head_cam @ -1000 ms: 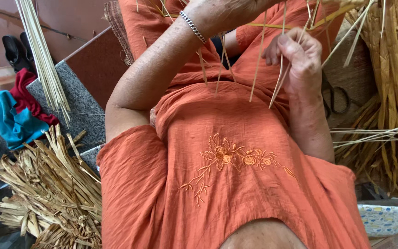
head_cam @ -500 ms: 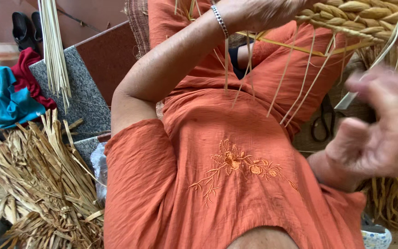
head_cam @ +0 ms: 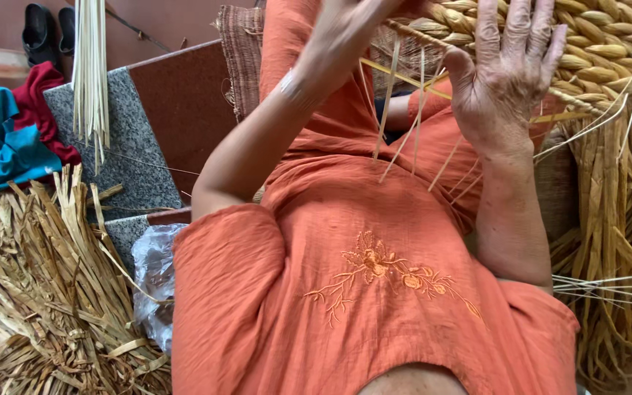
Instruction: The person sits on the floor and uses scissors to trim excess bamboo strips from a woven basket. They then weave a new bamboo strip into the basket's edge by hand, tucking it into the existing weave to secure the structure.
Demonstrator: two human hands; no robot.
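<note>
My right hand [head_cam: 506, 73] is raised with its fingers spread, palm flat against a woven straw piece [head_cam: 608, 36] at the top right. My left hand [head_cam: 349, 29] is lifted at the top centre and blurred; it reaches the same woven piece's edge, and its grip is unclear. A bracelet sits on that wrist. Several thin pale straw strands [head_cam: 393, 110] hang down from the weave between my two hands, over my orange embroidered garment [head_cam: 374, 278].
A heap of dried leaf strips [head_cam: 38, 292] lies at the lower left, more dried strips [head_cam: 616, 219] at the right. A bundle of thin sticks [head_cam: 91, 73], blue cloth [head_cam: 1, 146], red cloth [head_cam: 38, 102], black shoes [head_cam: 49, 29], a granite slab [head_cam: 129, 153] and a plastic bag [head_cam: 151, 271] are at left.
My right hand swung out to the right, then rose with fingers spread against the weave. My left hand moved toward the centre. The view tilted down and left.
</note>
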